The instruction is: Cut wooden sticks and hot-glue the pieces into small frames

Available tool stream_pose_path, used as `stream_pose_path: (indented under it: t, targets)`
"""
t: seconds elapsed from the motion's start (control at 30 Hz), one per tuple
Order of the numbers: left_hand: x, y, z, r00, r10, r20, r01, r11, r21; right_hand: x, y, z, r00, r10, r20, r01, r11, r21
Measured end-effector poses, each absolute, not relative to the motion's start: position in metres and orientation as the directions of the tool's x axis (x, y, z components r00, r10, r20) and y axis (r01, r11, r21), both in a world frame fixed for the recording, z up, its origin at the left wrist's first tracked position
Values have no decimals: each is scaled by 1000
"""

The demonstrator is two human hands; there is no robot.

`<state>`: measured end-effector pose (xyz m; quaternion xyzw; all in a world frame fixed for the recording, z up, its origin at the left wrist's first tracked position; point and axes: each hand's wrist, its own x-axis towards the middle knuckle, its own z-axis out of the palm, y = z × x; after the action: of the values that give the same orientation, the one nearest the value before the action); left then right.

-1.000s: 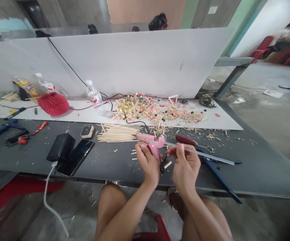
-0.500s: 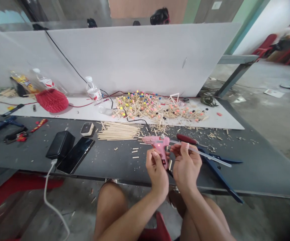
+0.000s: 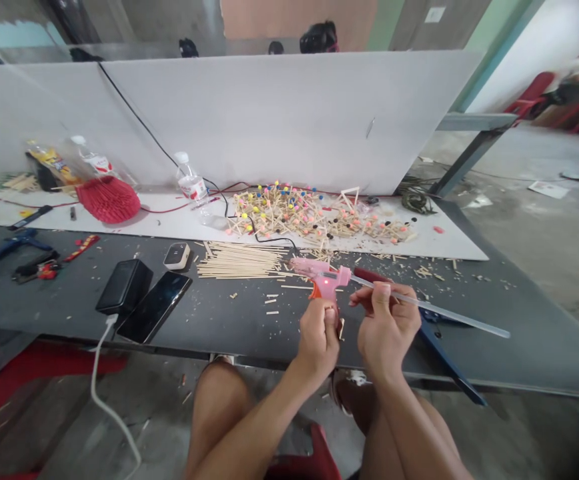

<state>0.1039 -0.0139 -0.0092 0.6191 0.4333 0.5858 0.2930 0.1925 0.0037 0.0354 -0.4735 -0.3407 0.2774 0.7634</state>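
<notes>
The pink plastic glue gun is small and smooth, with a little red light on its side. The left hand is closed tight around its handle from below, thumb up, and holds the gun just above the tabletop. The gun's tip points left.

The right hand is just to the right of the glue gun. Its thumb and fingers pinch a glue stick. The stick is long, thin, round and see-through. One end meets the back of the glue gun. The other end sticks out far to the right of it.

The tabletop is dark grey and flat, with small bits of wood all over it. Its front edge runs just below the glue gun, under both wrists. To the right of the glue gun there is open room, with only a blue tool lying under the glue stick.

Just left of the glue gun lies a neat row of thin wooden sticks. Behind the glue gun is a messy pile of sticks with coloured balls on their ends. Farther left of the glue gun lie a shiny black phone and a black box, side by side.
</notes>
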Motion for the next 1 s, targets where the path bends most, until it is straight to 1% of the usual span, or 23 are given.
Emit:
stream_pose_path:
  t: [0.1,0.17,0.3,0.43,0.63,0.83,1.0]
  targets:
    - [98,-13,-5,29,819,573,306,-553,775,200,4,36,598,754,273,-100,408,-907]
    - [96,-12,-1,65,786,614,356,-594,722,202,3,36,587,756,289,-96,419,-903]
    - [93,-12,3,116,778,617,405,-604,686,202,3,35,548,776,312,-126,446,-886]
    - [88,-11,4,155,770,620,428,-618,660,200,3,34,520,802,294,-189,444,-876]
    - [84,-8,3,184,758,626,426,-635,644,198,4,32,506,820,269,-227,427,-875]
    - [80,-10,3,197,785,587,389,-612,688,194,3,31,504,824,259,-244,423,-872]
    - [76,-9,3,186,805,564,401,-586,704,192,5,30,496,834,242,-281,418,-864]
